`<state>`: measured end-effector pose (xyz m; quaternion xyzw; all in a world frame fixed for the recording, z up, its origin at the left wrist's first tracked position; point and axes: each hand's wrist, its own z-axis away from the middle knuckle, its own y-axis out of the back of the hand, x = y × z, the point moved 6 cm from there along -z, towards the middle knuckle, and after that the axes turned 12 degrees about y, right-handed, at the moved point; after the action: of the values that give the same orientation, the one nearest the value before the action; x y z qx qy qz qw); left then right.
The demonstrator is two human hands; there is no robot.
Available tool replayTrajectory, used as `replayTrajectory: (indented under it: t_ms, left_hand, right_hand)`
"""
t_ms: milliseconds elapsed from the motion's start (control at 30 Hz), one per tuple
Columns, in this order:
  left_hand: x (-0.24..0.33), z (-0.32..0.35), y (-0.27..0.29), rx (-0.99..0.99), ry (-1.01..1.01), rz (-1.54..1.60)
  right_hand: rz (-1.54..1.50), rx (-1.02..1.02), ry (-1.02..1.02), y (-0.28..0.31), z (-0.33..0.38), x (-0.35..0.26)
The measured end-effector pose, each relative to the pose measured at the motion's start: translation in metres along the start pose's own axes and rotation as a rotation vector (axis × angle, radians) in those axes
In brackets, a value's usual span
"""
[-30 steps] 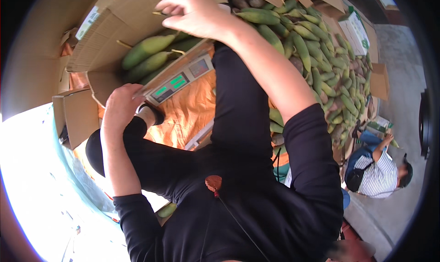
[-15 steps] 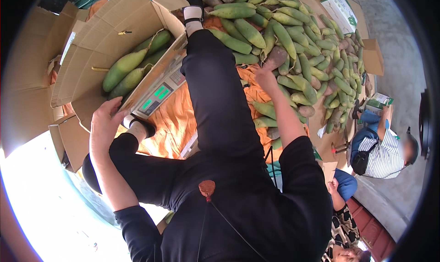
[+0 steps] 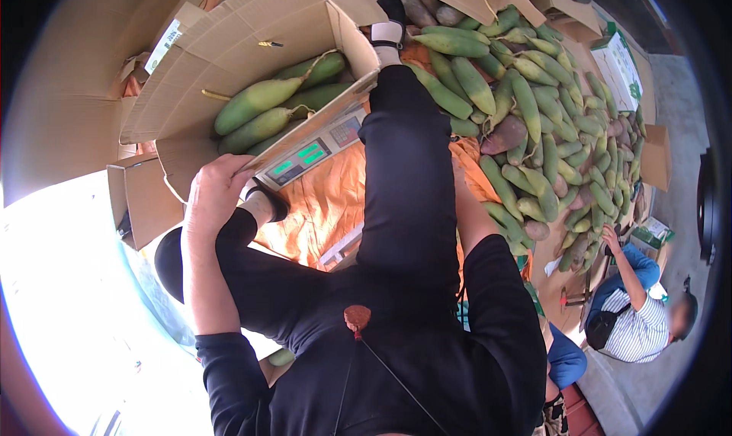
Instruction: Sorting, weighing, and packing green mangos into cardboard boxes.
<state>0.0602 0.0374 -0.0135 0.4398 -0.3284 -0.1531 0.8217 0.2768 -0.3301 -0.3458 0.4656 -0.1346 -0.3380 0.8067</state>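
Note:
My left hand point(image 3: 217, 186) grips the near edge of an open cardboard box point(image 3: 255, 36), fingers curled at its rim. Inside the box lie several long green radishes point(image 3: 263, 104). Beside the box is a weighing scale point(image 3: 314, 151) with lit green displays. Most of my right hand point(image 3: 459, 178) is hidden behind my raised leg, so its fingers do not show. Closest to it are a reddish-brown root vegetable point(image 3: 503, 136) and a large heap of green radishes point(image 3: 543, 100).
An orange sheet point(image 3: 313, 207) covers the floor around my feet. White printed boxes point(image 3: 618, 66) and another cardboard box point(image 3: 656, 158) stand beyond the heap. A person in a striped shirt point(image 3: 637, 325) sits at the right, reaching toward the heap. More cardboard point(image 3: 141, 200) stands at left.
The view has shifted, so the scene sits further right. My left hand has closed at the box rim. My right hand has drawn back from the root vegetable to behind my leg.

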Motion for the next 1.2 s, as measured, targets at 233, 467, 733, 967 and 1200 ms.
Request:
replayTrajectory:
  t_ms: [233,467,733,967,1200]
  left_hand:
    - [0.005,0.004,0.003,-0.015,0.041,-0.022]
    - [0.016,-0.001,-0.003,-0.048,-0.073,-0.011]
    - [-0.001,0.009,0.005,-0.016,-0.035,-0.029]
    - [-0.003,0.013,0.012,0.024,-0.061,-0.004]
    - [-0.006,0.016,0.016,0.046,-0.054,0.038]
  right_hand:
    - [0.329,0.01,0.013,-0.108,-0.03,0.006]
    - [0.189,-0.207,-0.163,-0.172,-0.023,0.081]
    - [0.062,-0.156,-0.004,0.041,0.07,0.033]
    - [-0.151,0.079,-0.167,0.117,0.11,0.097]
    - [-0.491,0.535,0.003,0.234,0.111,0.08]
